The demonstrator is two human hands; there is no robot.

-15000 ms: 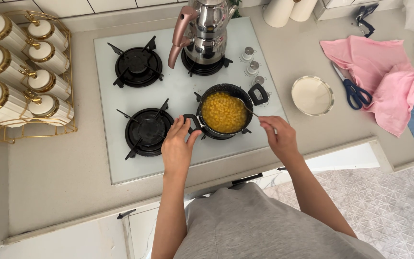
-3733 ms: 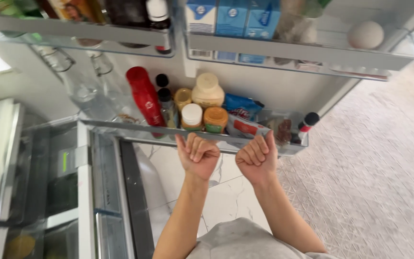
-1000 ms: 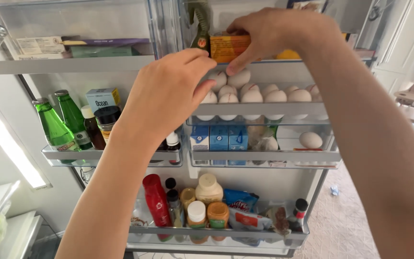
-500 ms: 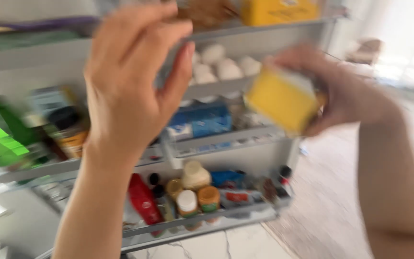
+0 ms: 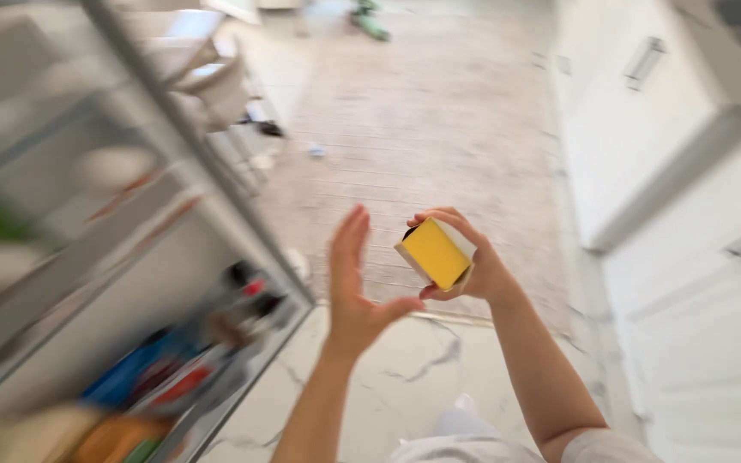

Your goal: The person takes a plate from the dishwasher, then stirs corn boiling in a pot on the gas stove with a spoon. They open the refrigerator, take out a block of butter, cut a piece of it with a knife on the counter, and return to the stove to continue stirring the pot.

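Head view shows the right hand (image 5: 465,266) holding a small yellow box (image 5: 436,253) by its ends, long axis tilted down to the right. Just left of the box, not touching it, the left hand (image 5: 355,287) stands open, palm facing it; the blurred fridge door shelf (image 5: 242,360) lies further left.

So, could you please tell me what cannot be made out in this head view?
- Fridge door shelves: motion blur smears the bottles and jars into colour streaks.
- Yellow box: the right hand covers its far side, and its print is too blurred to make out.
- Left hand: seen edge-on and open, palm hidden.
- White cabinets: blurred, cut off by the right edge.
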